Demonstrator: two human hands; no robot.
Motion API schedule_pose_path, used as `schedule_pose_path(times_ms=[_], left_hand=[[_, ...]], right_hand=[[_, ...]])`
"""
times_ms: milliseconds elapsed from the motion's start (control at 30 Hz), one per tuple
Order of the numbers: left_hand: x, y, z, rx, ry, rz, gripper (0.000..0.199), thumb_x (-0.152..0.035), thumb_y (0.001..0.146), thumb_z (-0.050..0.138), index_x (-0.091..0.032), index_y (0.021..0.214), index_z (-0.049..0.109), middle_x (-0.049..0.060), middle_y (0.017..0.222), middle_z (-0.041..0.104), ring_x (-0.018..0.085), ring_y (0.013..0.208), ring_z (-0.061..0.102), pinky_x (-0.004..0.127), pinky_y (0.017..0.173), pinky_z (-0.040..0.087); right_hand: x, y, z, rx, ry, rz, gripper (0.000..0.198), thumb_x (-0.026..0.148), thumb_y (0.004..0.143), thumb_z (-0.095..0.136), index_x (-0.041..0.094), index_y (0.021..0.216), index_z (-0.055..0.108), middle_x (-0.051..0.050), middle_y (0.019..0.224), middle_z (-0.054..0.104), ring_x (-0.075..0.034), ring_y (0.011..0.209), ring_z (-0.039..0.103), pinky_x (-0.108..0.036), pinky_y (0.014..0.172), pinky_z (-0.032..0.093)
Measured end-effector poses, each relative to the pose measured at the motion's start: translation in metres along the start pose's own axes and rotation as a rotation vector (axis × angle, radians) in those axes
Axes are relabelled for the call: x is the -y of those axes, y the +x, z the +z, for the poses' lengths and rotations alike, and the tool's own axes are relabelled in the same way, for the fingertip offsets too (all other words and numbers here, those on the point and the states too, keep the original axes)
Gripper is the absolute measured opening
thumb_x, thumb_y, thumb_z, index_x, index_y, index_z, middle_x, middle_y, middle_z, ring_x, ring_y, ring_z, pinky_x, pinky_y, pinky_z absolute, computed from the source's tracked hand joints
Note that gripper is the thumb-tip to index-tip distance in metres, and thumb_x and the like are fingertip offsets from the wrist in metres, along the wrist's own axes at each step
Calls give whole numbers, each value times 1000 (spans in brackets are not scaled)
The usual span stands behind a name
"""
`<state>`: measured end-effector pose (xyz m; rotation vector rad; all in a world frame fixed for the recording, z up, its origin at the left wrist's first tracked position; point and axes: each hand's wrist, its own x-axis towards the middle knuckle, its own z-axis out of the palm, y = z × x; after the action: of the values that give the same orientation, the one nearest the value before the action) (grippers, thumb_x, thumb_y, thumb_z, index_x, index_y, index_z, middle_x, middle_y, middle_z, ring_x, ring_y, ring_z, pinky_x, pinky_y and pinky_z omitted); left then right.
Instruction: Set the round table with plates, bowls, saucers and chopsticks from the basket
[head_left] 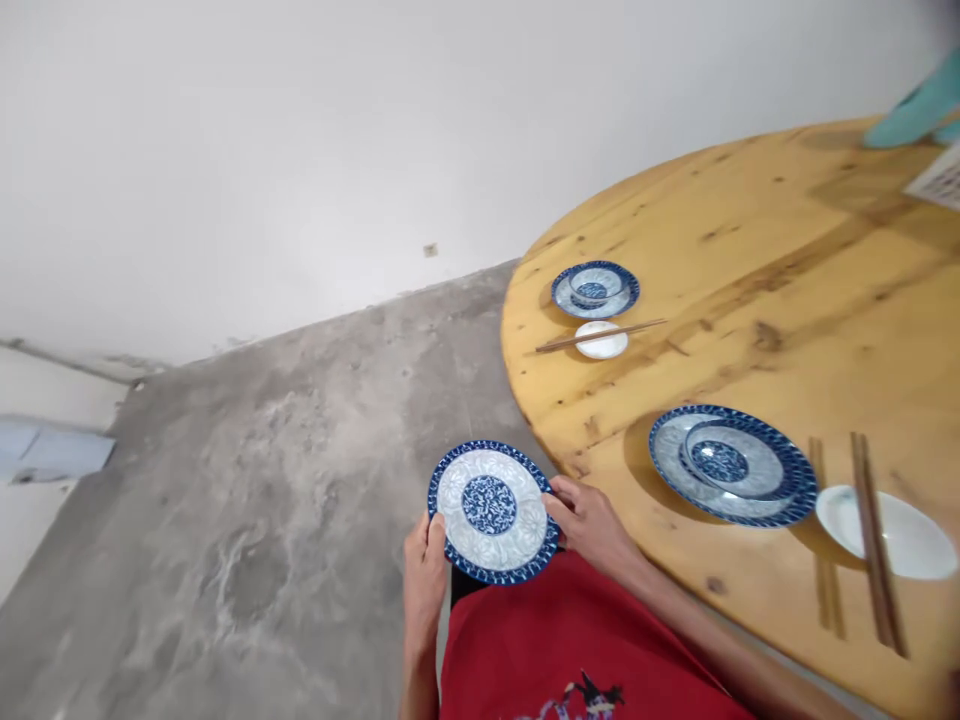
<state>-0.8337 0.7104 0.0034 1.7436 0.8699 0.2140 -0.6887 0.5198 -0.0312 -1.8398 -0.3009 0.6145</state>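
Note:
A round blue-and-white patterned plate (491,462) is held in front of my body, just off the table's edge, its face turned up toward me. My left hand (426,560) grips its left rim with the thumb on top. On the opposite rim, my right hand (589,522) is closed with thumb and fingers around the edge. The fingers under the plate are hidden. Nearest to my right hand on the table is another blue-rimmed plate (671,455), with a clear-rimmed patterned bowl (739,465) resting in it.
The round wooden table (720,290) curves along the right. Farther back stand a smaller-looking plate (559,290) with a bowl, and a white dish (602,348) with chopsticks (555,345) across it. A second white dish (919,540) bears chopsticks (874,560). Concrete floor (300,520) lies left.

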Motion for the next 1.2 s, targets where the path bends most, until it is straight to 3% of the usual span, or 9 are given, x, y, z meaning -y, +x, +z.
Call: schedule_pose_path(times_ms=[100, 233, 367, 467, 633, 733, 867, 1033, 1200], left_hand=[[-5, 48, -9, 63, -23, -27, 50, -60, 93, 52, -14, 95, 72, 6, 86, 71, 20, 82, 60, 27, 74, 47], [-22, 125, -18, 135, -16, 20, 49, -60, 91, 54, -14, 91, 72, 7, 87, 72, 20, 82, 60, 27, 75, 47], [-50, 210, -28, 322, 20, 120, 49, -59, 92, 53, -14, 94, 71, 7, 90, 73, 21, 85, 61, 29, 78, 48], [-73, 270, -36, 429, 82, 205, 48, -60, 91, 53, -15, 86, 67, 5, 83, 69, 19, 79, 57, 28, 75, 47], [-108, 357, -38, 591, 183, 307, 43, -57, 94, 50, -17, 83, 61, 3, 80, 63, 17, 77, 53, 26, 73, 45], [-124, 401, -22, 684, 206, 356, 41, -55, 95, 48, -18, 79, 58, 3, 79, 61, 17, 79, 53, 26, 76, 45], [-141, 459, 16, 760, 242, 411, 43, -56, 96, 47, -19, 75, 54, 2, 77, 60, 17, 77, 52, 27, 74, 44], [-180, 538, 75, 782, 340, 478, 46, -60, 95, 47, -19, 78, 57, 2, 75, 60, 17, 74, 52, 26, 70, 44], [-250, 615, 138, 835, 429, 487, 48, -65, 91, 50, -19, 84, 64, 6, 82, 67, 21, 81, 59, 30, 77, 49]], right_hand=[[19, 31, 11, -72, -24, 8, 31, 48, 80, 48, 26, 63, 36, 5, 53, 39, -13, 51, 41, -26, 49, 30], [41, 72, 27, -195, -1, 54, 30, 49, 80, 46, 26, 64, 37, 4, 54, 42, -14, 51, 44, -26, 49, 31], [60, 116, 49, -330, 99, 138, 30, 51, 80, 46, 26, 66, 36, 5, 53, 42, -14, 49, 46, -26, 48, 34], [77, 150, 67, -406, 188, 202, 31, 55, 78, 48, 26, 67, 40, 5, 52, 43, -15, 46, 47, -27, 47, 36], [102, 200, 90, -646, 244, 165, 35, 56, 75, 50, 24, 62, 43, 4, 55, 43, -14, 51, 43, -27, 51, 34], [109, 229, 92, -770, 258, 200, 36, 56, 75, 51, 24, 62, 43, 3, 55, 42, -13, 54, 41, -27, 52, 33], [109, 276, 79, -850, 315, 252, 35, 57, 74, 53, 24, 64, 45, 2, 55, 46, -15, 54, 44, -26, 50, 36], [104, 360, 37, -853, 423, 288, 34, 58, 74, 51, 24, 70, 50, 2, 56, 49, -15, 48, 47, -27, 45, 39], [112, 448, -17, -937, 468, 259, 33, 56, 75, 50, 26, 64, 42, 4, 51, 43, -14, 45, 46, -26, 46, 37]])
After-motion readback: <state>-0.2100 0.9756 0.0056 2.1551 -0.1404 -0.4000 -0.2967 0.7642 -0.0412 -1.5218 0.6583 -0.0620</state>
